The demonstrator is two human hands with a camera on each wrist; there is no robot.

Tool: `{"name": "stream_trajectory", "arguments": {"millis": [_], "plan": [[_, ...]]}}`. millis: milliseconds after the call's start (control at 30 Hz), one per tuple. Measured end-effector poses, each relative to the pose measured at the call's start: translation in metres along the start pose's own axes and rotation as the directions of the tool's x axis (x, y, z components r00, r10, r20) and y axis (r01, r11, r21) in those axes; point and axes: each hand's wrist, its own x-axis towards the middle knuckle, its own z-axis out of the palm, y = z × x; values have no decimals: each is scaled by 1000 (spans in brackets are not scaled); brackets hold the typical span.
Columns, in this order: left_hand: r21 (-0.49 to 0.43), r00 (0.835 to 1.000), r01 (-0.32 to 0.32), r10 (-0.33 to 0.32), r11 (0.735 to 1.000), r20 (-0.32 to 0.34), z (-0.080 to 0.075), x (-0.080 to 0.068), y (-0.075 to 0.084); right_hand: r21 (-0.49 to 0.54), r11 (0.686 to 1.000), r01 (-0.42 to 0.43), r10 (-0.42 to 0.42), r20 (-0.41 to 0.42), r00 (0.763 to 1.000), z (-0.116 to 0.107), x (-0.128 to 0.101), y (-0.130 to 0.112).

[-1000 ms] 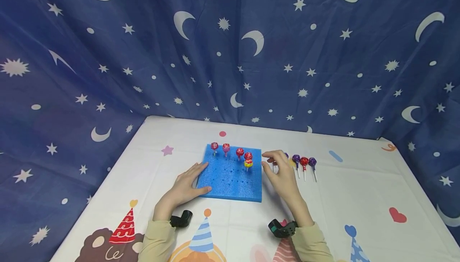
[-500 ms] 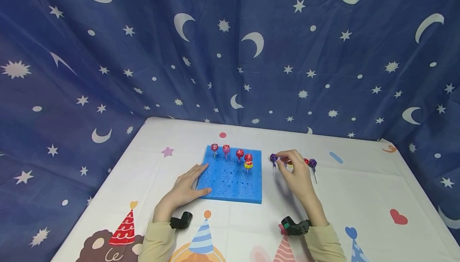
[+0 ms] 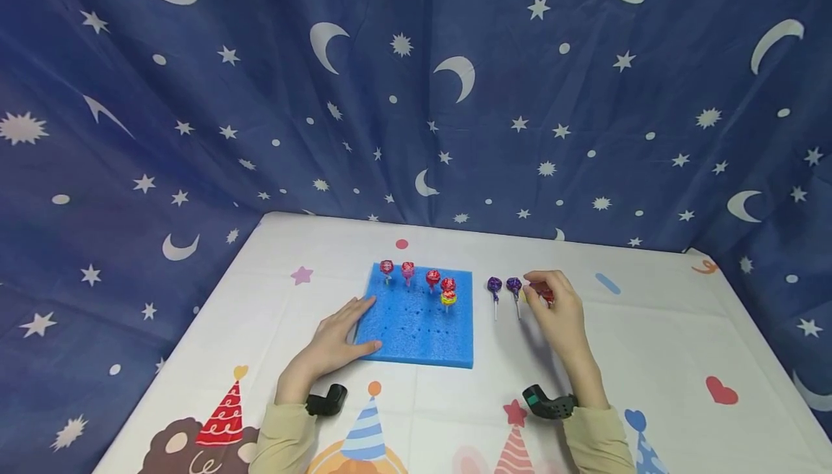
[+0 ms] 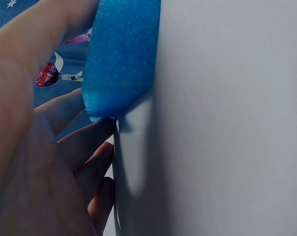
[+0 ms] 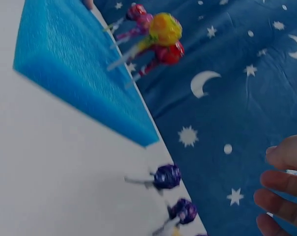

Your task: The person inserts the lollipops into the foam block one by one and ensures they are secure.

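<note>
A blue foam board (image 3: 416,322) with small holes lies flat on the table. Several lollipops stand in it toward the back: red ones (image 3: 432,278), a pink-and-red one (image 3: 407,270) and a yellow-and-red one (image 3: 448,298). My left hand (image 3: 338,333) rests along the board's left edge, fingers extended and thumb near its front corner. To the right of the board, two purple lollipops (image 3: 495,285) lie on the cloth. My right hand (image 3: 560,315) hovers over a red lollipop (image 3: 546,295), which it partly covers. In the right wrist view, its fingers (image 5: 281,184) are loosely bent with nothing between them.
A white cloth (image 3: 650,329) printed with party hats, a heart and a star covers the table. Behind it hangs a dark blue curtain (image 3: 494,170) with moons and stars. Both wrists wear black camera mounts (image 3: 549,403).
My right hand has moved right from beside the board along the row of lollipops, uncovering the two purple ones and covering those farther right. My left hand stays in place.
</note>
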Motion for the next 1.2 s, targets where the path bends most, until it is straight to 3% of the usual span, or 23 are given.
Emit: {"name": "stream_trajectory", "arguments": {"millis": [467, 933, 1200], "plan": [[-7, 1000, -2, 2, 1000, 5, 1, 0, -2, -113, 988, -107, 108, 4, 994, -13, -1, 36], [-3, 1000, 0, 0, 1000, -2, 1, 1, -2, -219, 943, -251, 260, 10, 966, -26, -2, 58], [-3, 1000, -4, 4, 1000, -7, 2, 1, -3, -260, 928, -267, 289, 46, 956, -26, -1, 70]]}}
